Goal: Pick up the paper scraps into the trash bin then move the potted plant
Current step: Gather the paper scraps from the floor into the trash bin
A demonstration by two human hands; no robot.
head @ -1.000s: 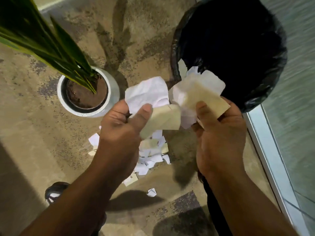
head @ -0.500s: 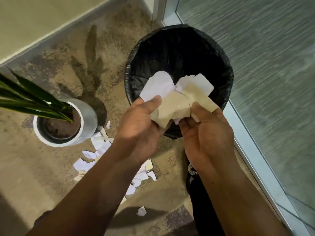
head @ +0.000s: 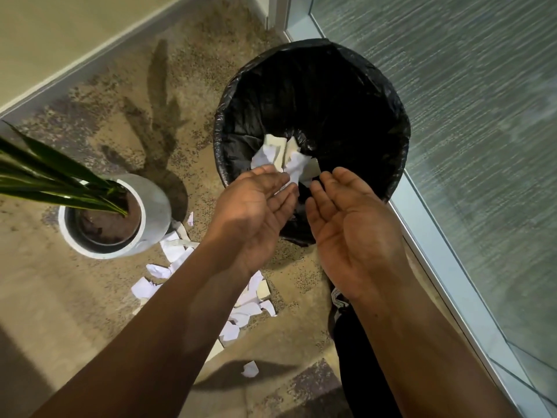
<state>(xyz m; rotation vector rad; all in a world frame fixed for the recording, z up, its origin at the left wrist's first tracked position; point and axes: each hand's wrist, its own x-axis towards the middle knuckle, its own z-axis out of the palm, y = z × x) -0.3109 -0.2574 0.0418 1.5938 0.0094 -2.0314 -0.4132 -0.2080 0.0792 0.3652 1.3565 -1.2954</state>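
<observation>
Both palms face up over the near rim of the trash bin, which is lined with a black bag. My left hand and my right hand have straight, spread fingers and hold nothing. Just beyond the fingertips a bunch of white and tan paper scraps is falling inside the bin. More paper scraps lie scattered on the floor under my left forearm. The potted plant, a white round pot with long green leaves, stands on the floor left of the bin.
A single scrap lies apart near the bottom centre. A glass panel with a metal frame runs along the right. A pale wall with a baseboard borders the speckled floor at upper left. My dark trouser leg shows below.
Both hands have opened and let go of the crumpled paper, which now drops into the bin. The view has shifted so that the bin and pot sit lower and further left.
</observation>
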